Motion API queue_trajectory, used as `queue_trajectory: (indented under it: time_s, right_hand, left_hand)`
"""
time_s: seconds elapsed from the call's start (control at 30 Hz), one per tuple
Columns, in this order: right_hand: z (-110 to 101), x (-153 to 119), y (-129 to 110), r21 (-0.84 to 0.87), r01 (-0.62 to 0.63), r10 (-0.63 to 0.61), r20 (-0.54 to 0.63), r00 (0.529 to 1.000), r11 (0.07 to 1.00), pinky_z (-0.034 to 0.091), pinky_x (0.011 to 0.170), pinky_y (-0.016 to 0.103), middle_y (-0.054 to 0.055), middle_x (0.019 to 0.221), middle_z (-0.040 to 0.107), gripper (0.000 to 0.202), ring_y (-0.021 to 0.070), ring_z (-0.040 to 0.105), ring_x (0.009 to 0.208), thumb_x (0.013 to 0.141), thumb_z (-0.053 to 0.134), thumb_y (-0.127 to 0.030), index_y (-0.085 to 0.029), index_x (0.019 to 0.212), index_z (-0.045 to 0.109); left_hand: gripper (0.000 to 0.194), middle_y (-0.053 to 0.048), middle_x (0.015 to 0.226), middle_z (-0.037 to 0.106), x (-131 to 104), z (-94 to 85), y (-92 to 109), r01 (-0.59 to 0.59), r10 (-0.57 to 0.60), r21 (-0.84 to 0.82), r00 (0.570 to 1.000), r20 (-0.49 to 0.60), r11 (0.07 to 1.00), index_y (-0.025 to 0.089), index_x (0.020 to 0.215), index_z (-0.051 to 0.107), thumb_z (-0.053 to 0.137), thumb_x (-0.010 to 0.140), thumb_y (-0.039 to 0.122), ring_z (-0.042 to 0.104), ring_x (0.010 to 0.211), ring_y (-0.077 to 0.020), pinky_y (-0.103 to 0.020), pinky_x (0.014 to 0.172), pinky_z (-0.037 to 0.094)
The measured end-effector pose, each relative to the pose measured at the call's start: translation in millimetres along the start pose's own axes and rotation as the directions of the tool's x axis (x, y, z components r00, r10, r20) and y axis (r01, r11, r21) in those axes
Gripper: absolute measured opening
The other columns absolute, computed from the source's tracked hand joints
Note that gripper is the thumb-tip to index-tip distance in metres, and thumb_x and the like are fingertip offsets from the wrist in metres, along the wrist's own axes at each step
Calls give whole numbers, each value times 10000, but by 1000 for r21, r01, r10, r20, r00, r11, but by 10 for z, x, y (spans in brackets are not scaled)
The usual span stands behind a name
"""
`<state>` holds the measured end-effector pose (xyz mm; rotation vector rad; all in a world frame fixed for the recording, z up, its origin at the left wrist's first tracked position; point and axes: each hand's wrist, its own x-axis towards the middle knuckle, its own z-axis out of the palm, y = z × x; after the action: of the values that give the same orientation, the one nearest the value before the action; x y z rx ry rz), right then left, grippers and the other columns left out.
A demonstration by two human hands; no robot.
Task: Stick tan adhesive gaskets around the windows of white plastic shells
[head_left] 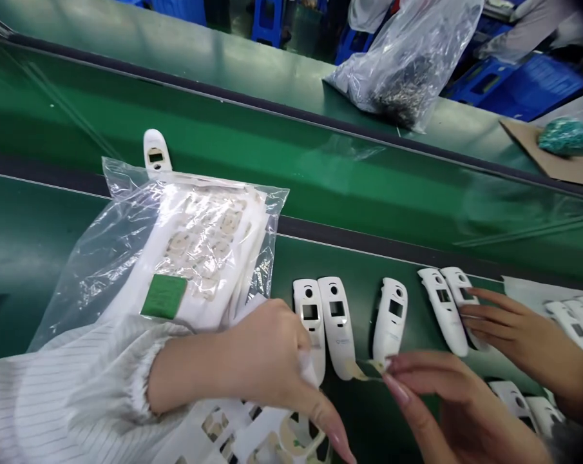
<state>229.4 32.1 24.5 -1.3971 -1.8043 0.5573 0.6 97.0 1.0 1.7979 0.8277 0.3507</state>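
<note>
My left hand (272, 354) reaches from a striped sleeve, fingers curled on a white sheet with cut-out stickers (214, 422) and thumb stretched toward the lower right. Between the thumb and fingers of my right hand (446, 399) is a small clear film piece (371, 369) with a yellowish end. That film is close to the lower ends of a white casing (338, 322) and a separate casing (391, 316). Another white casing (308, 309) lies beside the first, partly behind my left hand.
A clear bag with stacked sticker sheets (199, 238) and a green square (164, 296) lies left. One casing (156, 151) sits behind it. At right, another person's hand (513, 325) touches a casing (459, 283). A bag of dark pieces (407, 84) rests on the far ledge.
</note>
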Motion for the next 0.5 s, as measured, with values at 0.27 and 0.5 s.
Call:
queue_trajectory:
  time_s: [0.27, 0.5]
  right_hand:
    - [75, 668, 268, 10, -93, 85, 330, 940, 996, 494, 716, 280, 22, 911, 624, 69, 162, 617, 867, 878, 627, -266, -245, 821, 594]
    - [398, 947, 374, -4, -120, 97, 616, 781, 993, 447, 791, 356, 26, 898, 558, 133, 180, 528, 906, 906, 582, -300, -232, 792, 581]
  left_hand:
    - [347, -150, 1301, 617, -273, 342, 39, -370, 409, 776, 899, 158, 511, 125, 948, 753, 569, 923, 418, 510, 1266, -318, -406, 1066, 343]
    - [337, -111, 1330, 601, -277, 409, -49, -370, 361, 824, 907, 219, 429, 132, 1109, 719, 468, 973, 310, 557, 1241, -274, -377, 1045, 360]
